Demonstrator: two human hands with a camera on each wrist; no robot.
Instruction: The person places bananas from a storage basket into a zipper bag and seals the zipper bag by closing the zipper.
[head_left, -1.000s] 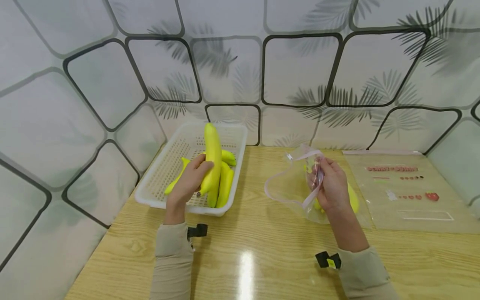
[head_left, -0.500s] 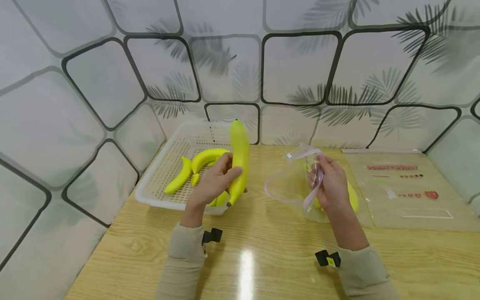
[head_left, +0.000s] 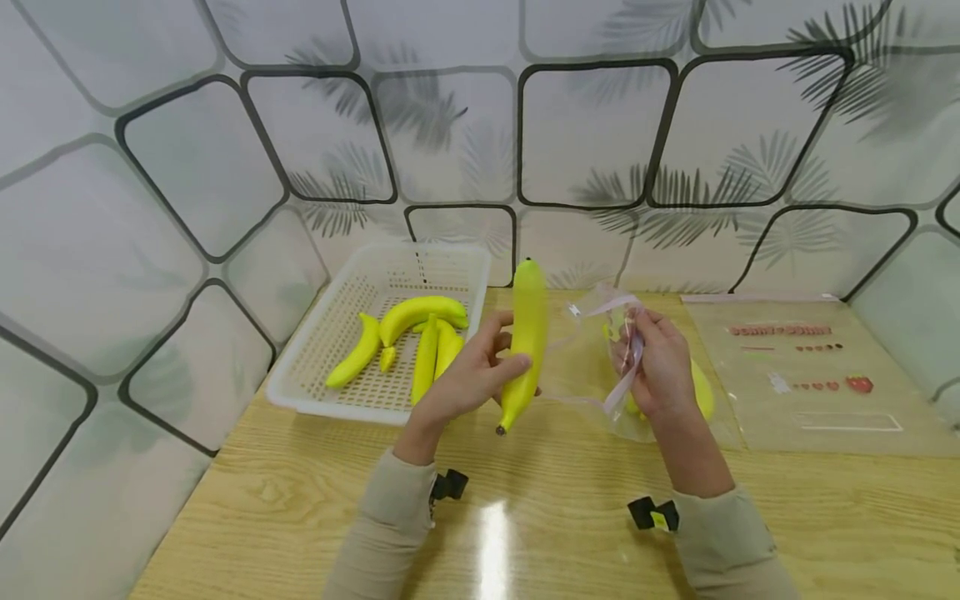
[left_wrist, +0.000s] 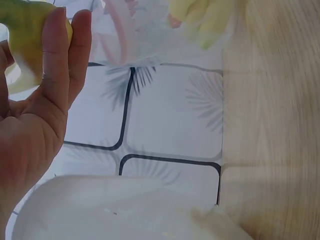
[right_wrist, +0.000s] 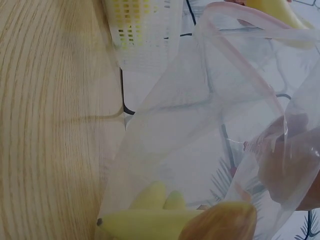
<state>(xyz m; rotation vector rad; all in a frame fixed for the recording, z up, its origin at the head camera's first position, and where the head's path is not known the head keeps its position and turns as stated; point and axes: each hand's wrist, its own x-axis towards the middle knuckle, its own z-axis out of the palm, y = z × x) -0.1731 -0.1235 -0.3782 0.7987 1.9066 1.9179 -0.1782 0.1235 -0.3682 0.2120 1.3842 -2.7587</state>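
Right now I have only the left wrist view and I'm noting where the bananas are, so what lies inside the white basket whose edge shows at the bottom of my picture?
Observer: The head view shows several yellow bananas in the white basket.
Operator: I can't make out what holds the clear bag. What does?
Observer: The right hand grips it by its pink strip.
Operator: My picture cuts off the held banana in the left hand. How does it lie?
Observer: In the head view it is whole, to the right of the basket, with its lower, dark-tipped end toward the person.
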